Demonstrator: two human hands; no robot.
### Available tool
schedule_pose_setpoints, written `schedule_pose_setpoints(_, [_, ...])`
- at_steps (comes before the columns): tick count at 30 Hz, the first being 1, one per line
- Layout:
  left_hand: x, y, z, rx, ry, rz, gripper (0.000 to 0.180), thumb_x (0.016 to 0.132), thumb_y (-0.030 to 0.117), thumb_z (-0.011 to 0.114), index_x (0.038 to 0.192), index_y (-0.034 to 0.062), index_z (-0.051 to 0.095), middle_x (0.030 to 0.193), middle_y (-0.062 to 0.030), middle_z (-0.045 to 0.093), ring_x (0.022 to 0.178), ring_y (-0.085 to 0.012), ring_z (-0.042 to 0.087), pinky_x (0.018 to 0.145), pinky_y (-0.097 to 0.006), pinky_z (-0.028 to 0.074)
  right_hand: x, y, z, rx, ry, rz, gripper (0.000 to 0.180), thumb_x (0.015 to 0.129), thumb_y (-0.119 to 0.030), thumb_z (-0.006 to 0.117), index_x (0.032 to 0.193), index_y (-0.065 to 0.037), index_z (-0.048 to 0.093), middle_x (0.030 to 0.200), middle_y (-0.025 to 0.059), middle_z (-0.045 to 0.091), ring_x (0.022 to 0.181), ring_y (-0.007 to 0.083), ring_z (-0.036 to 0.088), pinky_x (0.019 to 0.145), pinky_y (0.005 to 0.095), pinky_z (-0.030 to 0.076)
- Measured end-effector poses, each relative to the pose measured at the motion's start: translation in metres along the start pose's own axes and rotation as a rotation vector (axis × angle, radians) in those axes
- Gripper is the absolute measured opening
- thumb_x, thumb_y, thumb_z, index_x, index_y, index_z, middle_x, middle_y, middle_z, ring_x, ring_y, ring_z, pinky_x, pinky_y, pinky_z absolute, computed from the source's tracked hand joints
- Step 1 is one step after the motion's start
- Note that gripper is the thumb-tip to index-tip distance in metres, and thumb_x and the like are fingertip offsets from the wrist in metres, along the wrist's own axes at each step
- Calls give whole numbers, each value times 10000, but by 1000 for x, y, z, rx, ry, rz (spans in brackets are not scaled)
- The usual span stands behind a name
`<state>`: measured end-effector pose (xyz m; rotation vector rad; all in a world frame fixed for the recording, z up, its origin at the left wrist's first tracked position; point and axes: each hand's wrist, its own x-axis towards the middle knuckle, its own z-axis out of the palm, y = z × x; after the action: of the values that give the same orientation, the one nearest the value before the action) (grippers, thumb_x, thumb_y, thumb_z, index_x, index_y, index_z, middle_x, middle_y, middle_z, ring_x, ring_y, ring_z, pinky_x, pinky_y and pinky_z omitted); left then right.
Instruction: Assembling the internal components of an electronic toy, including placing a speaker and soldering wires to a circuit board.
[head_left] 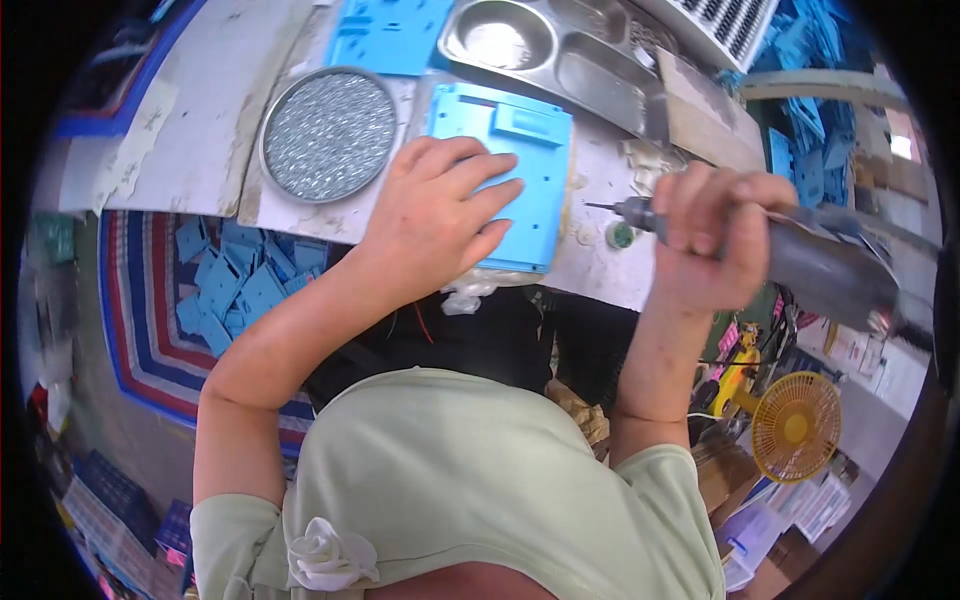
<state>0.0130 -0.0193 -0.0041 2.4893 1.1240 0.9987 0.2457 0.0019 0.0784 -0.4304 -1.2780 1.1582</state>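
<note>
My left hand [440,205] lies with its fingers spread on a light blue plastic panel [535,200], which sits at the table's near edge and has small holes and a raised block. The palm hides the panel's left part. My right hand [715,230] is wrapped round a dark grey electric screwdriver [830,265]. Its thin bit points left and stays apart from the panel. Left of the panel stands a round tray [330,135] full of small silvery screws. A small green round piece [620,235] lies beneath the bit.
Behind the panel are a steel compartment tray [575,45] and another blue panel [385,35]. A striped bag [135,310] with blue pieces stands below left. At the right are a yellow fan [796,427] and piled blue parts [808,125].
</note>
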Motion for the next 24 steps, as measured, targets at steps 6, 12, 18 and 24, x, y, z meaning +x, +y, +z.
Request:
schedule_pose_setpoints(6, [4, 4, -7, 24, -118, -46, 392, 782, 149, 758, 1170, 110, 727, 1300, -36, 664, 1165, -283, 579, 1020, -457, 414, -5, 35, -17, -2, 107, -47, 203, 962, -66, 640, 1107, -29, 503, 694, 48, 545, 554, 121, 475, 548, 323, 463])
schedule_pose_setpoints(12, [5, 8, -8, 47, -140, -65, 409, 781, 133, 755, 1189, 113, 724, 1309, -40, 660, 1177, -293, 564, 1031, -452, 411, 4, 56, -23, -332, 20, -46, 64, 1022, -122, 525, 1022, -64, 498, 657, 27, 453, 573, 150, 450, 591, 339, 426])
schedule_pose_setpoints(18, [4, 7, -5, 46, -125, -55, 407, 781, 127, 755, 1187, 118, 725, 1305, -42, 660, 1168, -296, 568, 1026, -442, 416, -17, 30, -11, -25, 70, 107, 110, 918, -27, 684, 941, -25, 577, 710, 29, 601, 588, 84, 541, 543, 253, 452])
schedule_pose_setpoints(24, [22, -22, -3, -34, -48, -87, 379, 803, 233, 773, 1162, 122, 724, 1356, -52, 613, 1248, -298, 540, 1056, -507, 379, -19, 16, 0, -16, 66, 79, 149, 958, -84, 632, 1039, -30, 520, 688, 30, 534, 573, 120, 495, 565, 301, 451])
